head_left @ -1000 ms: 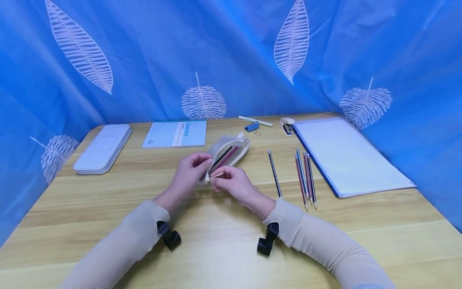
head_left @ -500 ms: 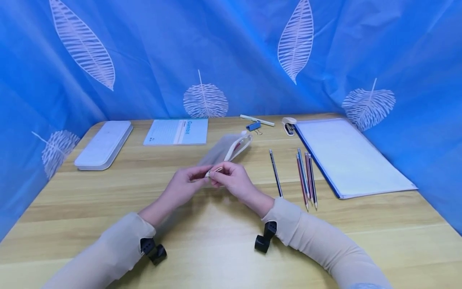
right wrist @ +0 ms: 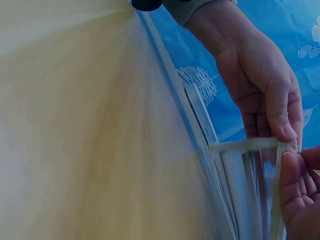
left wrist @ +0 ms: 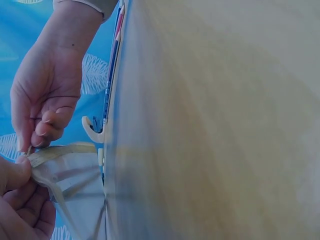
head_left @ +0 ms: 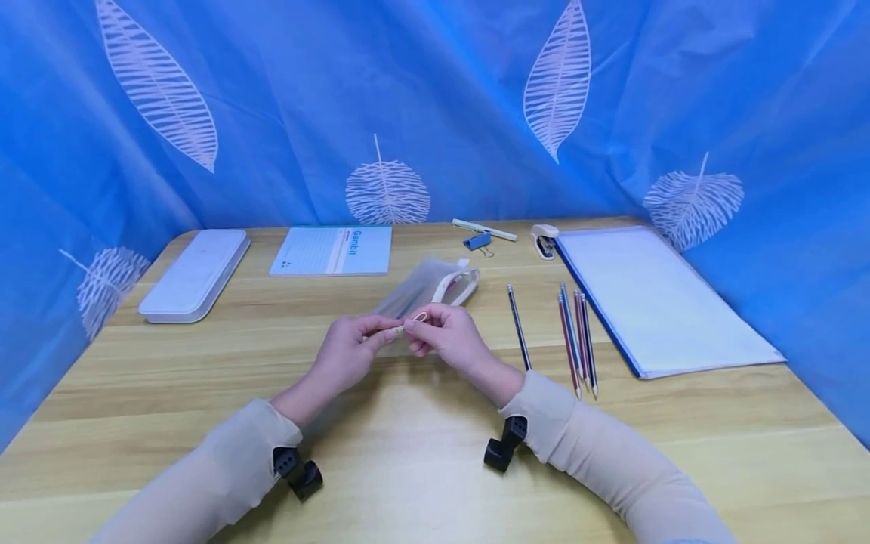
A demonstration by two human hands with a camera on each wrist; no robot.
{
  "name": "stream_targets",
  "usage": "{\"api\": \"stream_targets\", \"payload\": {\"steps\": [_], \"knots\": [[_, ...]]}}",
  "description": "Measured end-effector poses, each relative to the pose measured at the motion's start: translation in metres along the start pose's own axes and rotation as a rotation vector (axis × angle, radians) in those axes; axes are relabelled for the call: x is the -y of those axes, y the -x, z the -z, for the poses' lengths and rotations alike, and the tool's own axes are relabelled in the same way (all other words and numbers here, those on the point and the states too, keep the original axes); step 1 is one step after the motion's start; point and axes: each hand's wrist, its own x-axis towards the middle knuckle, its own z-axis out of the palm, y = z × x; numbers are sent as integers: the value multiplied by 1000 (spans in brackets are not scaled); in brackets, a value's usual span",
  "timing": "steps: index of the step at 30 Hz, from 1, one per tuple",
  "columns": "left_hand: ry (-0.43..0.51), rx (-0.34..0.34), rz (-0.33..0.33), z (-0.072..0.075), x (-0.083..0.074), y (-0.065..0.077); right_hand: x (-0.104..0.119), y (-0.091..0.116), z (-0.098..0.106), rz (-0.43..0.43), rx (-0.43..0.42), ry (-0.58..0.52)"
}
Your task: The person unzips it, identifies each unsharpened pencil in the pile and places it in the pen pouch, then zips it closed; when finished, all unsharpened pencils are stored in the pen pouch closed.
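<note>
A translucent pencil pouch [head_left: 418, 285] with a cream zipper is held just above the middle of the table. Its zipper edge [head_left: 445, 285] gapes at the far end. Pencils [right wrist: 253, 182] show inside the pouch in the right wrist view. My left hand [head_left: 344, 349] pinches the near corner of the pouch between thumb and fingers. Close against it, my right hand [head_left: 457, 338] pinches the zipper pull, whose thin cord loop [head_left: 421, 317] sticks up past the fingertips. In the left wrist view both hands meet at the zipper's end.
Right of the hands lie a single pencil [head_left: 519, 326] and a group of several pencils [head_left: 578, 340]. Beyond are a white folder [head_left: 669, 302], a stapler [head_left: 544, 240], a blue binder clip [head_left: 477, 241] and a pen [head_left: 485, 229]. A notebook [head_left: 306, 251] and white case [head_left: 193, 276] sit left.
The pouch has turned so its mouth faces away from the head view, and the pencils inside are mostly hidden there. My left hand has shifted slightly down and left, now at the near corner.
</note>
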Motion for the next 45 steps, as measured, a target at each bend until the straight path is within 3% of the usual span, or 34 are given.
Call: {"api": "stream_targets", "payload": {"steps": [5, 13, 18, 24, 27, 38, 41, 45], "knots": [[1, 5, -17, 0, 3, 1, -6, 0, 11, -66, -43, 7], [44, 48, 60, 9, 16, 3, -16, -4, 32, -124, -62, -4], [87, 58, 160, 25, 27, 3, -17, -5, 52, -116, -131, 44], [165, -34, 244, 49, 47, 6, -13, -4, 74, -148, -206, 65], [152, -61, 260, 58, 53, 7, -11, -1, 82, -178, -232, 56], [-22, -102, 200, 59, 53, -3, -5, 5, 98, -195, -134, 173], [-4, -123, 183, 57, 57, -9, -8, 3, 99, -216, -81, 179], [94, -146, 204, 56, 65, -18, -14, -3, 98, -289, -26, 126]]}}
